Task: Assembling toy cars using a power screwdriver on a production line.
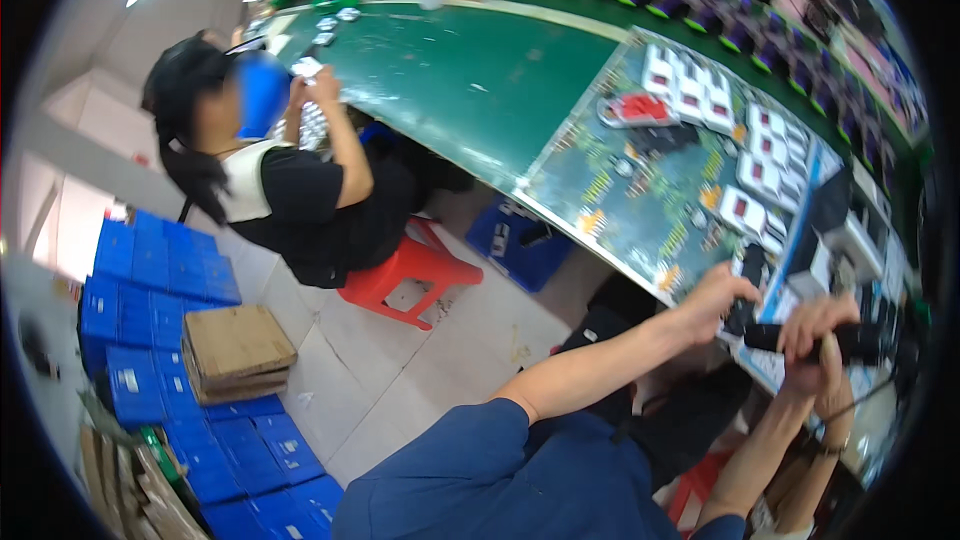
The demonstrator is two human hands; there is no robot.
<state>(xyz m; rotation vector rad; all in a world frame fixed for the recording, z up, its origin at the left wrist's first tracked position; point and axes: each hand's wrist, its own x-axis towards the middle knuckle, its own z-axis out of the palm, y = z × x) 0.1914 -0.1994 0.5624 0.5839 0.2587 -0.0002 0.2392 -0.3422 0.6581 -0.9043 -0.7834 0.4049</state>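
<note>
My right hand [812, 345] is wrapped round a black cylindrical tool [865, 342] that looks like an electric screwdriver, its narrow end toward my left. My left hand [718, 302] reaches over the table's near edge, thumb and fingers closed on a small black part [741, 316] whose kind I cannot make out. The tool's tip is close to this part; whether they touch is unclear. Just beyond my left hand, white devices with dark windows [742, 210] lie in rows on the table mat [560, 195].
A co-worker's forearm [832, 440] with a bracelet is close beside my right arm. Another person sits on a red stool [410, 280] at the green table [470, 80]. Purple-and-black units [690, 5] line the far side. Blue boxes [150, 310] and cardboard [238, 340] are stacked at left.
</note>
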